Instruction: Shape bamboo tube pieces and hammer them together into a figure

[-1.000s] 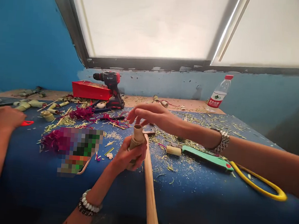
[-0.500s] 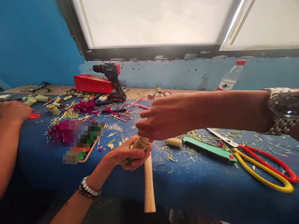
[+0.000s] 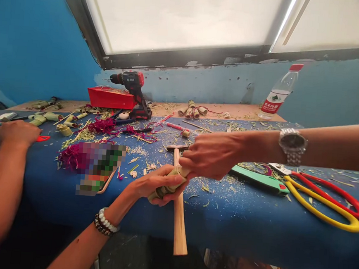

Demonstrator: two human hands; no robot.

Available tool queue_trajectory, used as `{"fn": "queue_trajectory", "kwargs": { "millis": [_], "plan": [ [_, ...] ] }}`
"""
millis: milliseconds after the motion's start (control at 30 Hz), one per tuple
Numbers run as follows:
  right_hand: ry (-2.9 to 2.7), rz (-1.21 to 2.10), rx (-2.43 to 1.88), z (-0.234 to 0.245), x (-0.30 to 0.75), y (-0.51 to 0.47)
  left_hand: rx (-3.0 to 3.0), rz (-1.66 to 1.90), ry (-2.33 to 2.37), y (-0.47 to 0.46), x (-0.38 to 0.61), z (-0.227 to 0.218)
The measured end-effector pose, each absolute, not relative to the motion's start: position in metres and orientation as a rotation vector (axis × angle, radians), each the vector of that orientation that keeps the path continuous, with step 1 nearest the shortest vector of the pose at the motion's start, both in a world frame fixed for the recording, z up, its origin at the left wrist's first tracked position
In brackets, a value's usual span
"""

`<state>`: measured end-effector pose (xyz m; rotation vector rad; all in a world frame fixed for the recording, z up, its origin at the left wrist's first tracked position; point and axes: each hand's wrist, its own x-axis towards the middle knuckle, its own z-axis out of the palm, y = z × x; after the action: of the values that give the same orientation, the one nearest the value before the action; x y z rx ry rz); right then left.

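My left hand (image 3: 165, 184) is wrapped round a short bamboo tube (image 3: 173, 180), which it holds tilted above the table's front edge. My right hand (image 3: 210, 155), with a watch at the wrist, has its fingers closed on a pale wooden plug (image 3: 184, 171) at the tube's upper end. How deep the plug sits in the tube is hidden by the fingers. Beneath both hands lies a hammer (image 3: 180, 225), its wooden handle jutting over the front edge. A green tool handle (image 3: 258, 180) with a red button is just right of my right hand.
Scissors (image 3: 326, 202) with red and yellow handles lie at right. A phone (image 3: 109, 174), purple string (image 3: 70, 157) and shavings cover the left middle. A drill (image 3: 133, 91), red box (image 3: 109, 98) and water bottle (image 3: 279, 92) stand behind. Another person's hand (image 3: 18, 132) rests at far left.
My right hand has turned and shifted right and slightly down, and the bamboo tube now leans further right. The hammer's head has come into view. The view has shifted slightly.
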<state>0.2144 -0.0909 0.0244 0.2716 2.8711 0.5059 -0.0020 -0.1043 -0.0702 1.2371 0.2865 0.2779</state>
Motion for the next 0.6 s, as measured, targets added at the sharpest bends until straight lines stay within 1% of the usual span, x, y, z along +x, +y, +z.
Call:
{"fn": "queue_trajectory", "kwargs": {
  "millis": [100, 267, 433, 600],
  "plan": [
    [2.878, 0.489, 0.206, 0.024, 0.218, -0.090, 1.261, 0.214, 0.319, -0.104, 0.000, -0.067],
    [2.913, 0.435, 0.217, 0.026, 0.222, -0.099, 1.358, 0.217, 0.367, -0.108, 0.000, -0.061],
    [3.077, 0.171, 0.517, 0.019, 0.231, -0.115, 1.446, 0.234, 0.406, -0.112, 0.001, -0.059],
    [2.890, 0.082, 0.687, 0.023, 0.223, -0.125, 1.467, 0.239, 0.479, -0.115, 0.003, -0.058]
  ]
}}
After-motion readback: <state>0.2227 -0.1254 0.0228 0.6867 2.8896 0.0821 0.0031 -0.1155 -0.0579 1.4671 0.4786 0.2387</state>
